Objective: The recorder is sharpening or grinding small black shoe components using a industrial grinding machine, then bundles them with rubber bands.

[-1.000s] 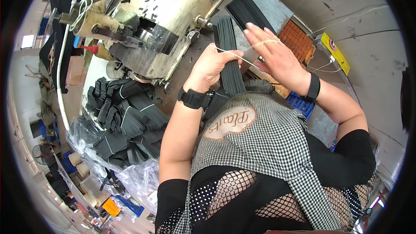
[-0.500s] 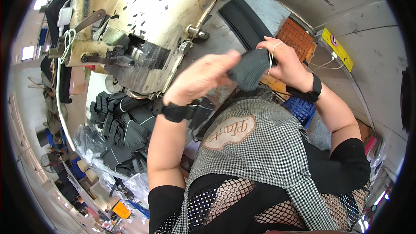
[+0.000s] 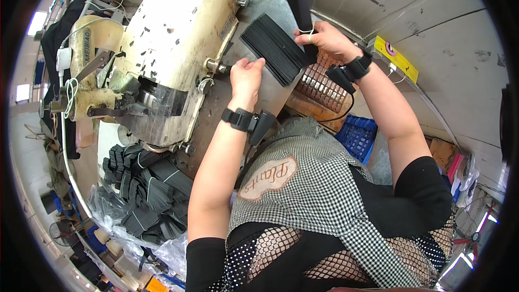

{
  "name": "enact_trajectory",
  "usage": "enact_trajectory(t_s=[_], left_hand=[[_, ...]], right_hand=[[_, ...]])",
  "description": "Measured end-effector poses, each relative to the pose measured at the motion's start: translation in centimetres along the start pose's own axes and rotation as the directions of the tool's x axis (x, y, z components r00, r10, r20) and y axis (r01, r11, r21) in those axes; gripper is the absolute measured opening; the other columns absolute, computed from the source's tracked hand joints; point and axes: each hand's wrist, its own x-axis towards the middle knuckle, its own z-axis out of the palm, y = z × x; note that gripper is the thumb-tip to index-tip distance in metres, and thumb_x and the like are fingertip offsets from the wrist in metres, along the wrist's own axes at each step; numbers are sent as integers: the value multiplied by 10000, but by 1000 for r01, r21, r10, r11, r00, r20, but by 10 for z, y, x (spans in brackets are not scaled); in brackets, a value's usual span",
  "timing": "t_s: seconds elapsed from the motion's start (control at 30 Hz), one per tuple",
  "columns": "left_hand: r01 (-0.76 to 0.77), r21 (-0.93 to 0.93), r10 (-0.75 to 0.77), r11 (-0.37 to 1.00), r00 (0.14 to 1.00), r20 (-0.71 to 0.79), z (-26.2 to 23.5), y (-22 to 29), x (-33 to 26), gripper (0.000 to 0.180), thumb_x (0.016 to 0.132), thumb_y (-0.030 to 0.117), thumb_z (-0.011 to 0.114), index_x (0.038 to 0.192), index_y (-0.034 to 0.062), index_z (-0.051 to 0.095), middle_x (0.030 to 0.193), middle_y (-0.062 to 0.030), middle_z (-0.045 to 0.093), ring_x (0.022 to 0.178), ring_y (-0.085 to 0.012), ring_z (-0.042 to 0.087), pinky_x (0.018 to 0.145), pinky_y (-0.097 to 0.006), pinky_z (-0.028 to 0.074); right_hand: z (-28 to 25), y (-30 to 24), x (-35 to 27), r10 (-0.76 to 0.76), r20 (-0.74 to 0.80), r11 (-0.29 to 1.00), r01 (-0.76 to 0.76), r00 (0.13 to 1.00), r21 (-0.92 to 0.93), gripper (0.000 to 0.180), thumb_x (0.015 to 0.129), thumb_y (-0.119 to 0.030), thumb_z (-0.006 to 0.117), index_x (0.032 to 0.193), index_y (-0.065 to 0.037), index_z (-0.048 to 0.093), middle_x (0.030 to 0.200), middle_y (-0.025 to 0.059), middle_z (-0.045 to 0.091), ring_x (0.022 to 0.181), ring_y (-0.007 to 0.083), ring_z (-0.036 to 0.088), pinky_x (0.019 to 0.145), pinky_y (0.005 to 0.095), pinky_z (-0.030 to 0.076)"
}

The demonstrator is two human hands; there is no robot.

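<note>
A flat stack of black strips [image 3: 274, 48] lies on the grey metal tabletop [image 3: 268, 6]. Beside its near left edge is my left hand [image 3: 247, 80], fingers curled in and the thumb tip close to or touching the strips; nothing shows in its grasp. My right hand [image 3: 332, 41], at the stack's far right end, pinches a narrow bundle of black strips [image 3: 297, 4] seen nearly edge-on. A pale elastic band crosses the bundle at my fingertips. The bundle's lower end is partly hidden behind the fingers.
A cream machine [image 3: 184, 11] speckled with black scraps stands left of the tabletop. Below it, several banded black bundles [image 3: 154, 186] pile up on clear plastic. A brown gridded mat [image 3: 324, 84] and a blue basket [image 3: 358, 136] sit near my right forearm. A wall rises at right.
My hands have parted: the left has drawn away from the fanned bundle and curled beside the stack. The right has carried the bundle farther off, past the stack. The view has shifted.
</note>
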Motion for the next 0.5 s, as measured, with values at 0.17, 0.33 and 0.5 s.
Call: enact_trajectory(t_s=[0.17, 0.33, 0.5], left_hand=[[-19, 160, 35, 987, 994, -100, 15, -1, 24, 587, 820, 102, 725, 1248, -175, 436, 1044, -179, 621, 853, -177, 626, 738, -263, 531], [9, 228, 26, 974, 988, -152, 28, 2, 30, 489, 802, 116, 746, 1156, -143, 531, 951, -148, 654, 763, -158, 636, 666, -263, 538], [-128, 365, 191, 922, 971, -141, 35, 6, 27, 401, 798, 122, 746, 1090, -102, 587, 894, -129, 673, 669, -140, 642, 596, -261, 545]], right_hand=[[14, 9, 13, 111, 36, 991, -113, 993, 72, 364, 776, -100, 750, 1086, 40, 621, 1014, 71, 654, 932, 146, 609, 873, 260, 446], [20, 17, 18, 89, 43, 996, -90, 995, 25, 359, 768, -115, 767, 1071, 23, 631, 981, 52, 655, 913, 118, 596, 858, 253, 445], [27, 19, 13, -23, -66, 996, 17, 998, -93, 364, 719, -190, 798, 969, 33, 655, 848, 79, 681, 763, 153, 630, 715, 302, 501]])
